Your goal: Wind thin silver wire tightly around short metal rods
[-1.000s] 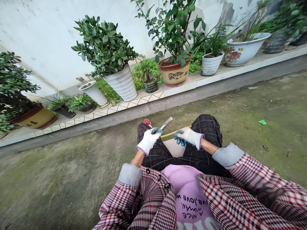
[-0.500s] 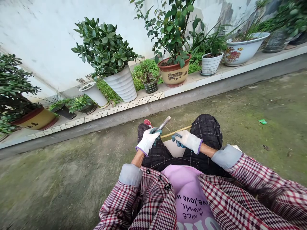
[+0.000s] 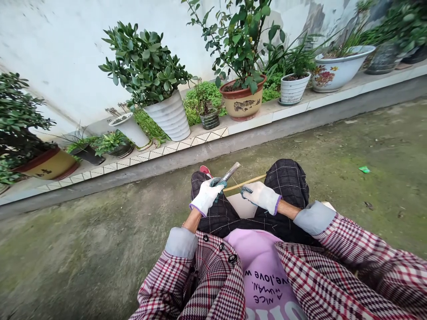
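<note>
My left hand (image 3: 207, 194), in a white glove with grey-green palm coating, is closed around a short grey stick-like piece (image 3: 231, 172) with a pale end, tilted up to the right. From near its far end a thin wire or thread (image 3: 235, 180) runs toward my right hand (image 3: 262, 196). The gloved fingers of that hand are pinched together on the strand. Behind both hands a yellowish stick (image 3: 248, 182), like a bamboo strip, lies across between my knees. A flat pale surface (image 3: 240, 205) shows between my thighs; I cannot make out what it is.
A low tiled ledge (image 3: 290, 112) runs along the white wall, lined with several potted plants, among them a tan pot (image 3: 243, 104) and a white ribbed pot (image 3: 171, 118). A green scrap (image 3: 364, 170) lies on the mossy concrete ground (image 3: 100, 253) to the right.
The grey piece in my left hand has shifted slightly right. My right hand has turned a little, and the thin strand now shows between piece and fingers.
</note>
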### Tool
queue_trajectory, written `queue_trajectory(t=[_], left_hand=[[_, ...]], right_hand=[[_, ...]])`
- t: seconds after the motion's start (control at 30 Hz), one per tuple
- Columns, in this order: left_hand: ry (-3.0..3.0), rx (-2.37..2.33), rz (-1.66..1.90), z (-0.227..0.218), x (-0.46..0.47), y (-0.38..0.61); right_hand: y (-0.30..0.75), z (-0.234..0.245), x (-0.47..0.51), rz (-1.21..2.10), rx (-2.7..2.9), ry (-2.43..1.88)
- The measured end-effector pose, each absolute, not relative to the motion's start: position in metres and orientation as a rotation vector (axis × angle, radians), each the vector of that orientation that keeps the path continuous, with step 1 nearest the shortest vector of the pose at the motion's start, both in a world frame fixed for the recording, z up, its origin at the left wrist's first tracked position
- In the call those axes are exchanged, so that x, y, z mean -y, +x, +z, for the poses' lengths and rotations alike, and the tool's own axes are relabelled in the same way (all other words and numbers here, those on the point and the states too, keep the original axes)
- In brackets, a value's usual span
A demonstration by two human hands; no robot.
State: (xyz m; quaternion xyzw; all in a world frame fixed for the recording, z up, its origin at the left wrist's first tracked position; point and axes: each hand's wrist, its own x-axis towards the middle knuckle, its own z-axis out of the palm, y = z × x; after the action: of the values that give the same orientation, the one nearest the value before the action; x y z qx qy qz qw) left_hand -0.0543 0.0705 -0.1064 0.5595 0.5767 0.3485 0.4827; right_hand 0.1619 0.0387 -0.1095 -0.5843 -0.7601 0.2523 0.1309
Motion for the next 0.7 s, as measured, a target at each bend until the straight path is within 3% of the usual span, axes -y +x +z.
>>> queue_trajectory(t=[0.07,0.27,0.4,0.53,0.7], left_hand=[[1.36,-1.402,0.844,-0.107,-0.071,-0.054],[1.292,-1.386,0.915,-0.106,-0.072,-0.055],[1.249,-1.396,0.952,-0.105,-0.073,-0.055],[1.227,-1.4,0.957,-0.104,-0.073,-0.054],[1.285,-1.425,0.886,-0.106,-0.074,-0.053]], right_hand=[[0.16,-0.108,-0.037,0.781,2.165,-1.677],[0.153,-0.11,-0.037,1.377,1.569,-1.576],[0.153,-0.11,-0.045,1.45,1.328,-1.515],[0.156,-0.107,-0.045,1.401,1.348,-1.597],[0.158,-0.106,-0.033,0.841,2.014,-1.595]])
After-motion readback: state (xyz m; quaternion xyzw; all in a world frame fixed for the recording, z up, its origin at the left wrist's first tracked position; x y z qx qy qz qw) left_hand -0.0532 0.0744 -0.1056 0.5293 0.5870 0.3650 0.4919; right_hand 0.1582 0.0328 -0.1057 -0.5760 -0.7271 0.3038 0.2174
